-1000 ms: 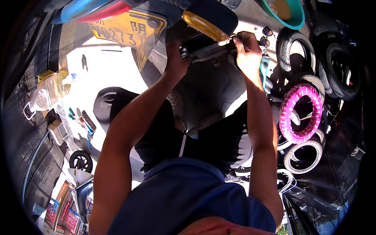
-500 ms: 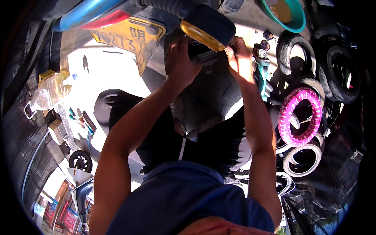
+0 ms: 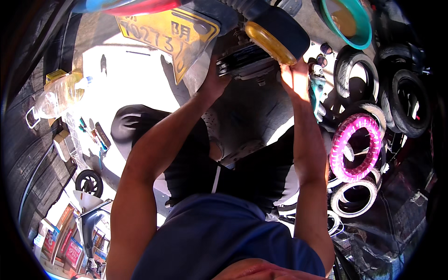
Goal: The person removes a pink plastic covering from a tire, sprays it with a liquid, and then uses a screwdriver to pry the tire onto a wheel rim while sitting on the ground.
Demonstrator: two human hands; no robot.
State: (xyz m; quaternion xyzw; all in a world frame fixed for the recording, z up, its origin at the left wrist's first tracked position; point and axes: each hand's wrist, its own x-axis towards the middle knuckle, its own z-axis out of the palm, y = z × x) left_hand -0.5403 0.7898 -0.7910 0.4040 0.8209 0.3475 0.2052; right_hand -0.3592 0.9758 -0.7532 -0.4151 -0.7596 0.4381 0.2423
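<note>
My left hand (image 3: 215, 82) is against the left end of a black and grey round part (image 3: 247, 63), which looks like a wheel hub, under the back of a vehicle. Its fingers are mostly hidden behind that part. My right hand (image 3: 296, 79) is curled just below an amber lamp (image 3: 270, 42) in a black housing; the lamp hides its fingertips and anything they hold. A bent yellow number plate (image 3: 170, 35) hangs above and left of my left hand. Between my knees, below the round part, lies dark shadow.
To the right stand several tyres (image 3: 409, 100), a pink-wrapped ring (image 3: 337, 149) and a teal tool (image 3: 317, 88). A green basin (image 3: 361, 39) is at the far right. On the left are a clear plastic jug (image 3: 58, 100), hand tools (image 3: 100, 135) and a small wheel (image 3: 89, 183).
The lamp and plate now appear farther right and lower, as the whole view has shifted. Both hands sit slightly lower, the right one farther right, its fingers now more hidden by the lamp.
</note>
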